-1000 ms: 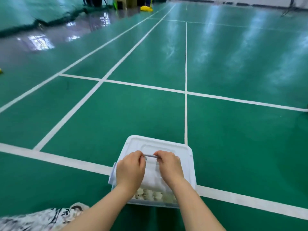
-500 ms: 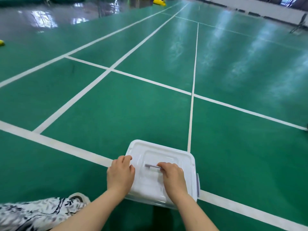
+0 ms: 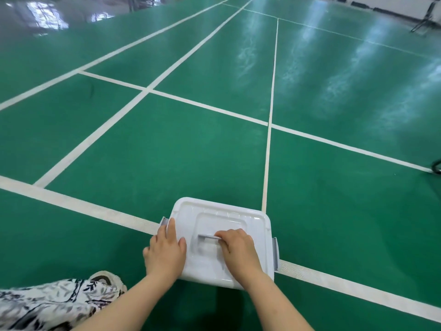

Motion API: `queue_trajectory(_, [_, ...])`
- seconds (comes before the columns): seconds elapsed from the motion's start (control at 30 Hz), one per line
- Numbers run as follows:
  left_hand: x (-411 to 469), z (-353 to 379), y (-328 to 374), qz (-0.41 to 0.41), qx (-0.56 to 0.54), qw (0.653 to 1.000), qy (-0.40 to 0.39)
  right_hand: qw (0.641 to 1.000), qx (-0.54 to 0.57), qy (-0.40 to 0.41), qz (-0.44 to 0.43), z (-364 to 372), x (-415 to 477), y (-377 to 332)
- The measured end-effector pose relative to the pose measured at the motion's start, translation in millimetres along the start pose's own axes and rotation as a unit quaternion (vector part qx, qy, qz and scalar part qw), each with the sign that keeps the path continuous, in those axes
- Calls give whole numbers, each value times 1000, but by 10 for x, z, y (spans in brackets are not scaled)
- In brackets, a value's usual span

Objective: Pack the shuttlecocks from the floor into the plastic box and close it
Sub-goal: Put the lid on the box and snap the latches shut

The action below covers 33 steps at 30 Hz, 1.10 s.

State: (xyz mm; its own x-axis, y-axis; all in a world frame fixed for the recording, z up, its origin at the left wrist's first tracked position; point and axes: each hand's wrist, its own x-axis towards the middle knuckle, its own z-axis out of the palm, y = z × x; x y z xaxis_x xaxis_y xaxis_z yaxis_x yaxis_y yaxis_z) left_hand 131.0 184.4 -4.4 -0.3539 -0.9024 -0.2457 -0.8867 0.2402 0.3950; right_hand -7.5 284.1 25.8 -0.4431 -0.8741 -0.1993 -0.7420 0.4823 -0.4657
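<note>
Near left: 1 leg in a patterned garment (image 3: pixel 47 304), 1 shoe (image 3: pixel 107 279) on the green floor (image 3: pixel 167 151).

Hands: 2. Left hand (image 3: pixel 165 252) lies flat, fingers straight along the left edge of the lid (image 3: pixel 214 211), thumb on top. Right hand (image 3: pixel 238 249) is curled, its fingers pinching the grey handle (image 3: pixel 207 237) at lid centre.

Plastic box (image 3: pixel 205 275): 1, white, lid on, standing on the floor across a white court line (image 3: pixel 71 204), near centre. The lid hides the contents.

Latches: 2, grey, a left latch (image 3: pixel 164 221) and a right latch (image 3: pixel 275 254).

Far right: 1 chair (image 3: pixel 423 20). A dark object (image 3: pixel 436 166) is cut off by the right frame edge.
</note>
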Motion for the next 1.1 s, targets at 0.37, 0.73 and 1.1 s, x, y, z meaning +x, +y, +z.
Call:
queue_trajectory(0.37, [319,12,-112,-162,-204,964,-48,997,-67,-21,25,158,-82,146])
queue_trajectory(0.73, [399,2,-51,-150,-235,960,11,993,-60,-90,37,108,115,231])
queue_trajectory(1.1, [597,31,77,-134,-171,976,-1,824,290,185,451,-66,108,675])
